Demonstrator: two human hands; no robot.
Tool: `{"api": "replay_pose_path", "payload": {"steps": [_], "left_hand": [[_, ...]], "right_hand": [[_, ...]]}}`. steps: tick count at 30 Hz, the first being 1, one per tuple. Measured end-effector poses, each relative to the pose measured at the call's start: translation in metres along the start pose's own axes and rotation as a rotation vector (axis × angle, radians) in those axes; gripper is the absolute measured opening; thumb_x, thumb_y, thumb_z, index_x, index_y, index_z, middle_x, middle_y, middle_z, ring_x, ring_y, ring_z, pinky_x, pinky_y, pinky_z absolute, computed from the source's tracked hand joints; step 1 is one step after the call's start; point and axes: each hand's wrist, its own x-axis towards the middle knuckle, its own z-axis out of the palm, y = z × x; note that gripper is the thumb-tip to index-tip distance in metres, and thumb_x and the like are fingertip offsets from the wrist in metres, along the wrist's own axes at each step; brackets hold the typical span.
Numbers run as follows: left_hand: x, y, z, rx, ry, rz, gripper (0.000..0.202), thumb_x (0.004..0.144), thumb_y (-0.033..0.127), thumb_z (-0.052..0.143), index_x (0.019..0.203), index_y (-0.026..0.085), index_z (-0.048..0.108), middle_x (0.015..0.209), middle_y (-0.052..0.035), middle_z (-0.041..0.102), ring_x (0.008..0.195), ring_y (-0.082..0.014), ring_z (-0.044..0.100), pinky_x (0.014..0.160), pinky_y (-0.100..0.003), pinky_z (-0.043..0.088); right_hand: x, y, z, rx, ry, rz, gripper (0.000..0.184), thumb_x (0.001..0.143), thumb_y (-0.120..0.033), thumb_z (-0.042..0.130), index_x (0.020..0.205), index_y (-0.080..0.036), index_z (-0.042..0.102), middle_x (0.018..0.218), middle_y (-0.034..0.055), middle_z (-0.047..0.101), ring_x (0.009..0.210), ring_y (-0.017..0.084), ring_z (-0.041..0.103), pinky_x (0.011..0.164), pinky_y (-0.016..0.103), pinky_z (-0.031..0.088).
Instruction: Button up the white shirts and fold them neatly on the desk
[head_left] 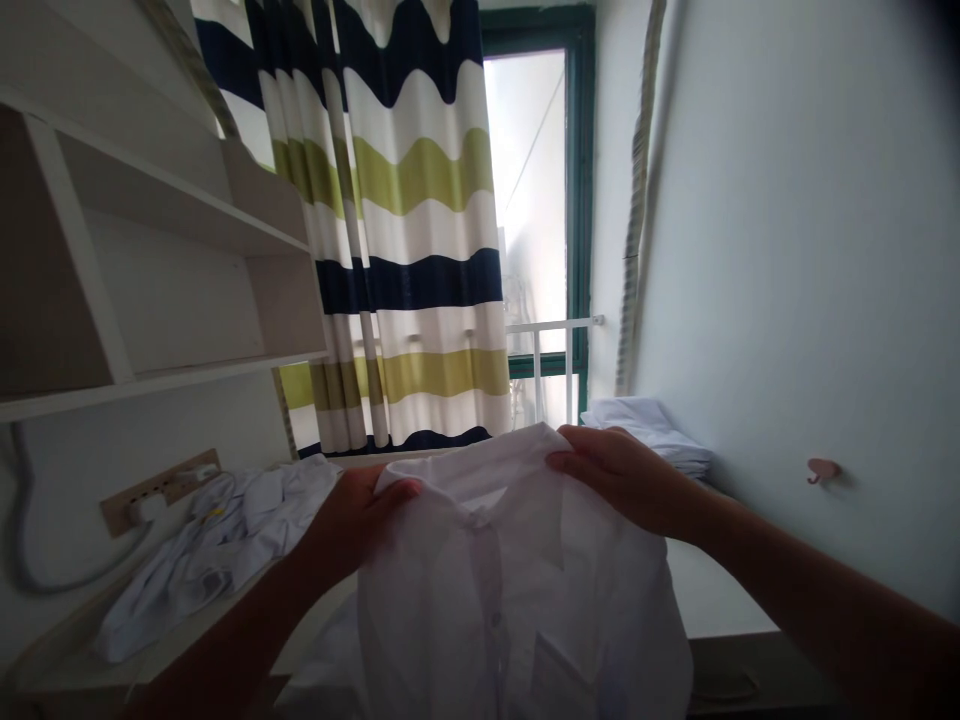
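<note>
A white button-up shirt (450,600) hangs upright in front of me, its collar at the top and its buttoned front toward me. My left hand (367,505) is closed on the left end of the collar, the thumb lying on the near side. At the other end of the collar, my right hand (607,470) pinches the cloth between thumb and fingers. The shirt's lower part drops out of the bottom of the view. A chest pocket shows on its right side.
Crumpled white clothes (217,540) lie on the desk at left, below a power strip (161,490). Folded white clothes (652,430) are stacked at the back right. Shelves (172,300) hang at left, a striped curtain (427,280) behind. A pink hook (823,469) is on the right wall.
</note>
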Motion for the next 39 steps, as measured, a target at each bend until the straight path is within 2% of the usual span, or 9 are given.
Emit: {"api": "replay_pose_path", "payload": {"steps": [3, 7, 14, 20, 25, 29, 31, 34, 39], "left_hand": [[0.017, -0.007, -0.011, 0.017, -0.082, -0.037, 0.053, 0.079, 0.066, 0.062, 0.062, 0.016, 0.058, 0.057, 0.002, 0.055, 0.054, -0.0133, 0.048, 0.049, -0.022, 0.033], [0.05, -0.035, -0.004, -0.078, -0.251, -0.071, 0.058, 0.082, 0.071, 0.055, 0.071, 0.015, 0.064, 0.064, -0.0011, 0.063, 0.057, -0.0153, 0.055, 0.053, -0.024, 0.04], [0.133, -0.124, 0.04, -0.102, -0.461, -0.141, 0.058, 0.064, 0.066, 0.077, 0.093, 0.016, 0.072, 0.089, -0.0065, 0.075, 0.081, -0.0252, 0.07, 0.069, -0.031, 0.054], [0.184, -0.211, 0.094, 0.107, -0.467, -0.248, 0.053, 0.075, 0.064, 0.069, 0.096, 0.015, 0.074, 0.094, -0.008, 0.075, 0.09, -0.0271, 0.069, 0.075, -0.031, 0.054], [0.184, -0.249, 0.134, 0.399, -0.4, -0.296, 0.041, 0.092, 0.047, 0.062, 0.117, 0.014, 0.065, 0.118, -0.0116, 0.068, 0.107, -0.0261, 0.065, 0.094, -0.047, 0.051], [0.166, -0.242, 0.162, 0.552, -0.286, -0.182, 0.052, 0.101, 0.041, 0.044, 0.142, 0.01, 0.046, 0.148, -0.0285, 0.045, 0.138, -0.0409, 0.041, 0.107, -0.063, 0.034], [0.155, -0.233, 0.179, 0.555, -0.316, -0.03, 0.054, 0.103, 0.042, 0.035, 0.15, 0.016, 0.038, 0.16, -0.021, 0.034, 0.148, -0.0358, 0.027, 0.116, -0.057, 0.024], [0.138, -0.23, 0.203, 0.523, -0.46, 0.159, 0.058, 0.102, 0.052, 0.035, 0.155, 0.029, 0.033, 0.167, -0.0043, 0.026, 0.154, -0.0265, 0.017, 0.123, -0.047, 0.017], [0.124, -0.257, 0.215, 0.489, -0.632, 0.199, 0.062, 0.102, 0.058, 0.026, 0.158, 0.031, 0.027, 0.166, -0.0021, 0.027, 0.154, -0.0275, 0.018, 0.122, -0.053, 0.015]], "right_hand": [[0.008, 0.006, 0.0, 0.058, -0.072, -0.009, 0.041, 0.095, -0.058, 0.054, 0.103, -0.021, 0.068, 0.101, 0.0072, 0.072, 0.085, 0.022, 0.068, 0.07, 0.031, 0.056], [0.033, 0.03, 0.01, 0.119, -0.116, 0.021, 0.038, 0.091, -0.053, 0.063, 0.113, -0.022, 0.067, 0.114, 0.0068, 0.071, 0.096, 0.024, 0.069, 0.079, 0.032, 0.057], [0.129, 0.125, 0.05, -0.143, 0.011, 0.098, 0.029, 0.092, -0.047, 0.063, 0.097, -0.019, 0.068, 0.088, 0.0039, 0.073, 0.079, 0.019, 0.068, 0.067, 0.026, 0.05], [0.205, 0.215, 0.108, -0.289, -0.077, 0.297, 0.031, 0.089, -0.045, 0.071, 0.099, -0.016, 0.068, 0.099, 0.0061, 0.069, 0.089, 0.021, 0.066, 0.079, 0.032, 0.053], [0.225, 0.257, 0.162, -0.364, -0.245, 0.425, 0.032, 0.099, -0.038, 0.061, 0.122, -0.015, 0.062, 0.121, 0.0086, 0.062, 0.105, 0.022, 0.063, 0.09, 0.042, 0.056], [0.222, 0.275, 0.191, -0.356, -0.323, 0.496, 0.033, 0.098, -0.037, 0.061, 0.124, -0.016, 0.061, 0.125, 0.0091, 0.061, 0.107, 0.023, 0.063, 0.091, 0.043, 0.055], [0.221, 0.28, 0.2, -0.326, -0.334, 0.522, 0.033, 0.098, -0.037, 0.061, 0.124, -0.016, 0.061, 0.125, 0.0093, 0.061, 0.108, 0.023, 0.063, 0.092, 0.043, 0.055], [0.22, 0.285, 0.201, -0.245, -0.329, 0.563, 0.034, 0.098, -0.037, 0.061, 0.125, -0.017, 0.06, 0.126, 0.0093, 0.06, 0.109, 0.023, 0.062, 0.092, 0.044, 0.055], [0.187, 0.292, 0.159, 0.041, -0.407, 0.672, 0.048, 0.093, -0.055, 0.062, 0.108, -0.01, 0.067, 0.106, 0.0142, 0.068, 0.094, 0.026, 0.067, 0.08, 0.038, 0.057]]}}
